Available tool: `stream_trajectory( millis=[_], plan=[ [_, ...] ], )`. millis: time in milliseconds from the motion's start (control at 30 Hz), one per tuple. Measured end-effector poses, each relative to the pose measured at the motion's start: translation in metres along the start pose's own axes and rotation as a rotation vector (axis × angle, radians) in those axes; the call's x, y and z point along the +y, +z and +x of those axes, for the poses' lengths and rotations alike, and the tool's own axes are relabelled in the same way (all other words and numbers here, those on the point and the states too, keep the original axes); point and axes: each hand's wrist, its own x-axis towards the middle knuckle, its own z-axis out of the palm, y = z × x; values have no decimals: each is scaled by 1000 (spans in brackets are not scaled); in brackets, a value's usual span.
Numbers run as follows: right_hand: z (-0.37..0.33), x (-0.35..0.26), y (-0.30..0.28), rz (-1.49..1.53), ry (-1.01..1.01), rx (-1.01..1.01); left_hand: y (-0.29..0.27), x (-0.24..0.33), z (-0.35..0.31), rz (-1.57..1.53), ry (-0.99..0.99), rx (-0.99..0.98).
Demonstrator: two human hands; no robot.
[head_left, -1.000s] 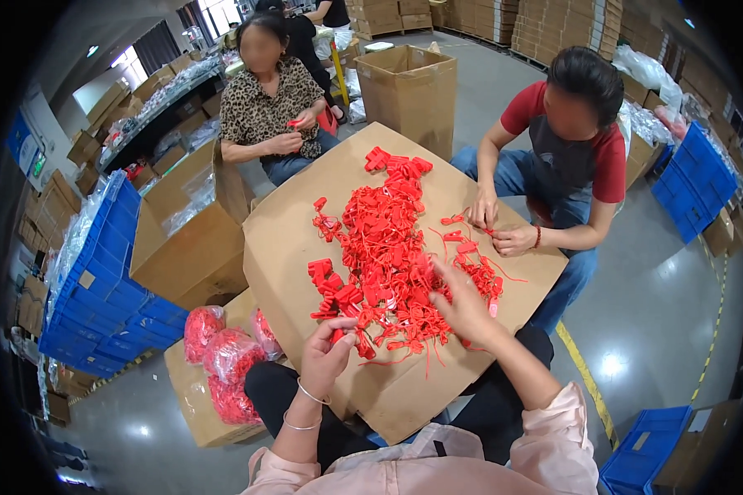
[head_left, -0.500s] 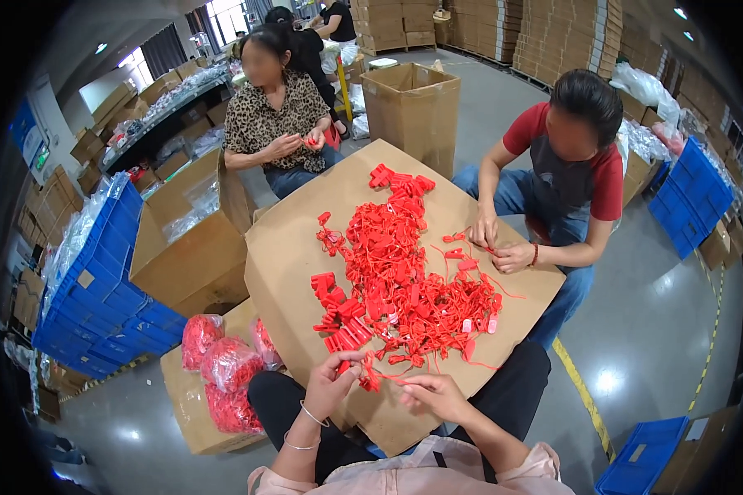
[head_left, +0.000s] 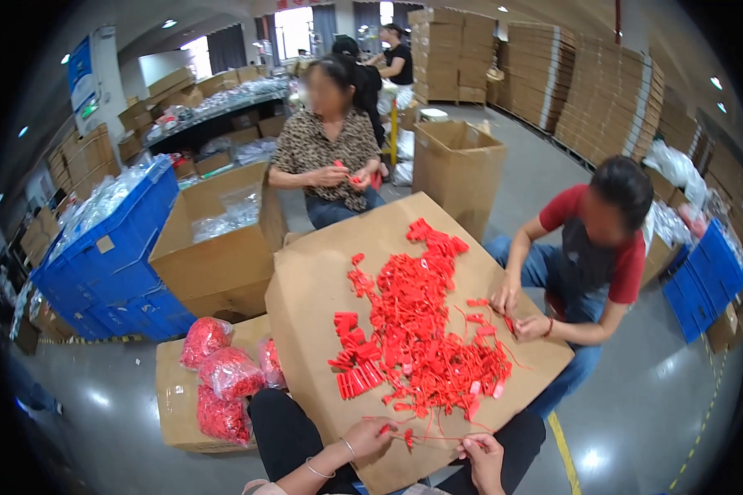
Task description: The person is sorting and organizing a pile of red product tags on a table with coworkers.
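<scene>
A thin red cord (head_left: 437, 437) runs nearly straight between my two hands at the near edge of the cardboard tabletop (head_left: 305, 289). My left hand (head_left: 368, 437) is closed on one end, with a bit of red at its fingertips. Just right of those fingers a small red knotted piece (head_left: 409, 438) hangs on the cord. My right hand (head_left: 482, 459) pinches the other end between thumb and forefinger. Beyond my hands lies a tangled heap of red corded pieces (head_left: 421, 322). Flat red pieces (head_left: 360, 379) lie in rows at its left side.
Across the table a person in a leopard-print shirt (head_left: 326, 148) handles red pieces; another in red sleeves (head_left: 590, 247) works at the right. Bags of red pieces (head_left: 231, 370) sit on a carton at lower left. Open cartons (head_left: 215, 272) and blue crates (head_left: 111, 264) stand left.
The view has tilted up, so the table sits lower. My hands have moved apart and the cord between them is drawn out longer. The leopard-print person's hands have shifted.
</scene>
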Motion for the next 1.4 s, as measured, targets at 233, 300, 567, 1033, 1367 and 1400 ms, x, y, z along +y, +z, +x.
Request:
stream_trajectory(
  millis=[233, 300, 567, 1033, 1367, 1400],
  plan=[
    [6, -10, 27, 271, 29, -56, 22, -5, 4, 44, -14, -38],
    [9, -5, 36, 218, 58, -51, 12, -1, 8, 31, -40, -28],
    [3, 22, 68, -568, -161, -298, -9, 38, -7, -532, -12, -15],
    [13, 13, 94, -996, -703, -708, -26, 33, -50, -316, -4, 276],
    [16, 21, 90, -1109, -678, -704, -34, 32, -57, -250, 25, 208],
    [16, 20, 92, -1021, -734, -728, -31, 30, -57, -250, 29, 206]
  ],
)
